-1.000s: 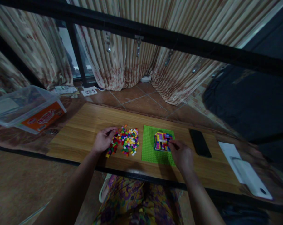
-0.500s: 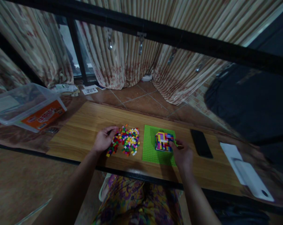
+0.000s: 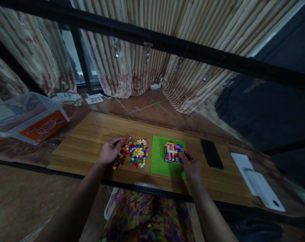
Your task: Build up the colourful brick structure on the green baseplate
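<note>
On a green studded baseplate [image 3: 157,161] sits a small block built of multicoloured toy bricks [image 3: 173,153], with yellow along its upper left edge. My right hand [image 3: 192,165] is at the right side of this build, thumb and fingers drawn together against it. Whatever may be between those fingertips is hidden. To the left lies a loose pile of tiny coloured bricks [image 3: 138,149]. My left hand [image 3: 109,151] rests at the pile's left edge, its thumb and forefinger pinched together. Anything in that pinch is too small to make out.
A black phone [image 3: 212,154] lies on the wooden table [image 3: 79,144] right of the baseplate. Beyond it are a white sheet and a white device [image 3: 263,190]. A clear plastic bin [image 3: 33,114] with an orange label stands at the left. A dark bar [image 3: 162,38] crosses above.
The view has shifted slightly, so the table's things sit a little further left. My right hand stays at the brick build with its fingers closer in; my left hand stays by the pile.
</note>
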{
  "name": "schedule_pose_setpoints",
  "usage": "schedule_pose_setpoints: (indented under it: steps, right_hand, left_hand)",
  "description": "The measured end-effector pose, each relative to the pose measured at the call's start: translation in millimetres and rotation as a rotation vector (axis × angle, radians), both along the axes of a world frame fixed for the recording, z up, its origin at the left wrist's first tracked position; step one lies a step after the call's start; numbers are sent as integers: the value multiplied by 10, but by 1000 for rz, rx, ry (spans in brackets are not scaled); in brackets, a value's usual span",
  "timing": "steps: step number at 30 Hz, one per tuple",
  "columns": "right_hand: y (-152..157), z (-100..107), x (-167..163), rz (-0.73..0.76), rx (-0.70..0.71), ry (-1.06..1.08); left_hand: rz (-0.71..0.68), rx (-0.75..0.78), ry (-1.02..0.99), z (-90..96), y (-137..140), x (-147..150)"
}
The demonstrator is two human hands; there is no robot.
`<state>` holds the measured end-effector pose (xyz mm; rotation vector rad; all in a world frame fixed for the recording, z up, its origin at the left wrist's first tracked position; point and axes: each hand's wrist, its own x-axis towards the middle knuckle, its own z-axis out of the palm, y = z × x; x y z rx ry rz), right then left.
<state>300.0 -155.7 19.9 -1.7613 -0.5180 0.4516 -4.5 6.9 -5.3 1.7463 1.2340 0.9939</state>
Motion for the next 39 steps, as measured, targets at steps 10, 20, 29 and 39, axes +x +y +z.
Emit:
schedule_pose_setpoints:
  steps: [10, 20, 29, 39]
  right_hand:
    - [-297, 52, -244, -169, 119, -67]
    - [-282, 44, -1207, 556, 17, -353]
    - [-3, -29, -1446, 748, -54, -642]
    - [315, -10, -1793, 900, -45, -854]
  left_hand:
    - [-20, 8, 2, 51, -18, 8]
    - [-33, 26, -28, -32, -9, 22]
    - [-56, 16, -33, 12, -37, 35]
    - [-44, 14, 12, 23, -49, 38]
